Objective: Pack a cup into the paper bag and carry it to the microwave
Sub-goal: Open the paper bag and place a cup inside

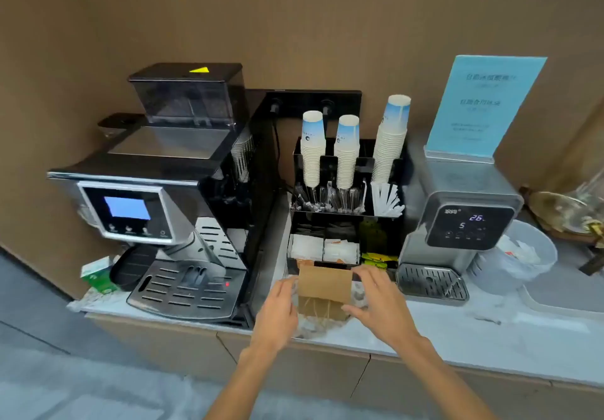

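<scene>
A flat, folded brown paper bag (325, 285) with twine handles lies at the counter's front edge, in front of a black organiser. My left hand (277, 305) rests against its left side and my right hand (376, 298) lies on its right side; both touch it, fingers partly spread. Whether either hand grips it I cannot tell. Three stacks of upside-down white and blue paper cups (313, 148) stand in the organiser (346, 223) behind the bag. No microwave is in view.
A black coffee machine (170, 210) fills the counter's left. A grey water dispenser (457, 220) with a drip tray stands to the right, a blue sign (483, 105) on top. A clear plastic bin (519, 256) sits further right. The pale counter (457, 338) has a front edge near me.
</scene>
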Action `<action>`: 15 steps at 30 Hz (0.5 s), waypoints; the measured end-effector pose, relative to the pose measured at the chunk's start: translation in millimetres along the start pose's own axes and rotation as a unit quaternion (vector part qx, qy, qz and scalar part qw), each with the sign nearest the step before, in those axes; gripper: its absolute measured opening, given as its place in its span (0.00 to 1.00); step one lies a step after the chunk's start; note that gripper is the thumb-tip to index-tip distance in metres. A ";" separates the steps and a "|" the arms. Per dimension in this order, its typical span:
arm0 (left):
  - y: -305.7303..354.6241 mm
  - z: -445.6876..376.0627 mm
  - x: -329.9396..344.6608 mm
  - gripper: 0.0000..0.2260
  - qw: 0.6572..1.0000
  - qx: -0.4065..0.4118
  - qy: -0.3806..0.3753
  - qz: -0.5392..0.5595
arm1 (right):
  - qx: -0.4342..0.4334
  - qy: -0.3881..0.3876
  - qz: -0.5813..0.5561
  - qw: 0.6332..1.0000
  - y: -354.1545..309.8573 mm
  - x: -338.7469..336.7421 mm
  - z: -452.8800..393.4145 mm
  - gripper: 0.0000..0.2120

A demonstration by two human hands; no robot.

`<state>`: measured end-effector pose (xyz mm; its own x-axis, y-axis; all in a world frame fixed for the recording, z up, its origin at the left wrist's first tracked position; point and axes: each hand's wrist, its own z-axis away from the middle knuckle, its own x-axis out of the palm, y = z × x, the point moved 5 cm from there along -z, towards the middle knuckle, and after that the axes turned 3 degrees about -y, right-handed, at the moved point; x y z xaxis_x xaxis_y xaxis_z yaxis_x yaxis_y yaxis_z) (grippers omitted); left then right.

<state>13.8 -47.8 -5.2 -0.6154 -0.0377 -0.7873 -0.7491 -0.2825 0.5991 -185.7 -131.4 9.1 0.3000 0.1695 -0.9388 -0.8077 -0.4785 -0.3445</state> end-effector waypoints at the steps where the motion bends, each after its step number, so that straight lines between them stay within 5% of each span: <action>1: -7.2 -10.0 1.0 0.27 1.000 -0.013 -0.007 0.017 | -0.005 -0.018 0.000 1.000 -2.2 7.4 -7.9 0.40; 9: -31.6 -58.3 13.7 0.35 0.996 -0.011 -0.077 0.033 | 0.003 -0.063 0.058 0.996 -12.8 46.9 -43.7 0.46; 15: -43.3 -74.0 21.3 0.34 0.991 -0.003 -0.117 0.058 | -0.010 -0.095 0.071 0.993 -11.9 53.5 -48.4 0.30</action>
<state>51.3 -107.3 -58.7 -0.7383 0.1518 -0.6571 -0.6684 -0.2947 0.6829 -135.5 -158.3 -36.7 0.0813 0.2588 -0.9625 -0.8238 -0.5261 -0.2110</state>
